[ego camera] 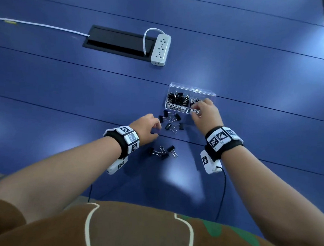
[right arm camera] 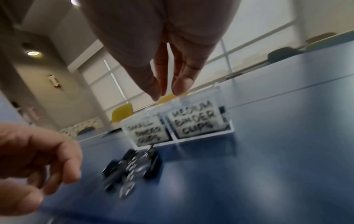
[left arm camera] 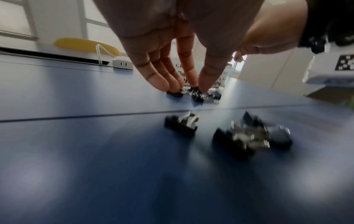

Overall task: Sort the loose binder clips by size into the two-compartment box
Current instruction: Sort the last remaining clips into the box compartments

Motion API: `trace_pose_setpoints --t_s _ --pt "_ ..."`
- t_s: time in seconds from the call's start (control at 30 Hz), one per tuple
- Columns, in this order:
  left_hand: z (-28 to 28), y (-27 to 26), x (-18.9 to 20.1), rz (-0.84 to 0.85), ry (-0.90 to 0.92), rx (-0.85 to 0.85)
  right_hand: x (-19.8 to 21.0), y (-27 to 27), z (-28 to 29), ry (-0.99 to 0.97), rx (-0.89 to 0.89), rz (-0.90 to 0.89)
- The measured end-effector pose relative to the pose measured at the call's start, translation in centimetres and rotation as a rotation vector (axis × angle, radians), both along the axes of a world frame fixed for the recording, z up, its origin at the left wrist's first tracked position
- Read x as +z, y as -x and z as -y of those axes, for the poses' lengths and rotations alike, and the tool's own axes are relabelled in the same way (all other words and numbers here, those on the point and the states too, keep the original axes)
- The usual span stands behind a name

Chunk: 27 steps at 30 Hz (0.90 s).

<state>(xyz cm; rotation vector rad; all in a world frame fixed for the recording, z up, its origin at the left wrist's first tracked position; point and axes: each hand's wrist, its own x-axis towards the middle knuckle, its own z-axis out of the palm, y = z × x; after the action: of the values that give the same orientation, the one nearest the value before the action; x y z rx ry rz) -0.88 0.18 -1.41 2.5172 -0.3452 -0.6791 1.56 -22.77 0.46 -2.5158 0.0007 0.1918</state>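
Note:
A clear two-compartment box [ego camera: 182, 85] stands on the blue table; its left half, labelled small binder clips, is full of black clips. My right hand [ego camera: 196, 109] hovers over the front of the half labelled medium [right arm camera: 195, 121], thumb and fingers [right arm camera: 182, 84] pointing down with nothing seen between them. Several loose black clips [ego camera: 172, 121] lie just in front of the box. My left hand [ego camera: 156, 130] hangs at their left edge, fingers relaxed, fingertips [left arm camera: 161, 84] close above the table, holding nothing. A second small cluster of clips [ego camera: 163, 152] lies nearer me, between my wrists.
A white power strip [ego camera: 160, 49] lies beside a black cable hatch [ego camera: 117, 40] at the back, and a white cord [ego camera: 38, 24] runs off to the left. Black wrist-camera cables [ego camera: 224, 187] trail off the table's near edge.

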Motion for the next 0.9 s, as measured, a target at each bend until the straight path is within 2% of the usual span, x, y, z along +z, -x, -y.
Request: trace_pose_setpoints --t_s 0.1,0.17,0.3,0.43,0.53,0.6,0.7,0.9 --pt "-1.4 1.7 -0.8 -0.053 -0.043 -0.027 -1.5 1.4 -1.8 0.066 0.181 -0.132" --pt "-1.7 2.5 -1.1 -0.056 -0.072 -0.037 -2.3 2.0 -2.4 0.115 0.227 -0.205" --pt "-1.7 3.2 -1.2 -0.024 -0.09 -0.057 -3.0 2.9 -2.4 0.138 0.203 -0.23" --pt "-1.5 3.3 -0.9 -0.029 -0.009 -0.018 -2.7 4.3 -2.6 0.03 0.14 -0.133" --pt "-1.5 3.7 -0.8 0.003 0.095 0.027 -2.7 6.3 -3.7 -0.047 0.19 -0.13" --pt "-1.3 3.9 -0.7 0.021 0.14 -0.004 -3.2 7.7 -4.5 -0.046 0.271 -0.158" --pt "-0.8 4.4 -0.9 0.027 0.11 -0.081 -3.9 9.0 -4.9 0.047 0.32 -0.222" --pt "-0.7 5.5 -1.6 -0.01 -0.025 -0.175 -3.8 9.2 -4.3 0.047 0.199 -0.261"
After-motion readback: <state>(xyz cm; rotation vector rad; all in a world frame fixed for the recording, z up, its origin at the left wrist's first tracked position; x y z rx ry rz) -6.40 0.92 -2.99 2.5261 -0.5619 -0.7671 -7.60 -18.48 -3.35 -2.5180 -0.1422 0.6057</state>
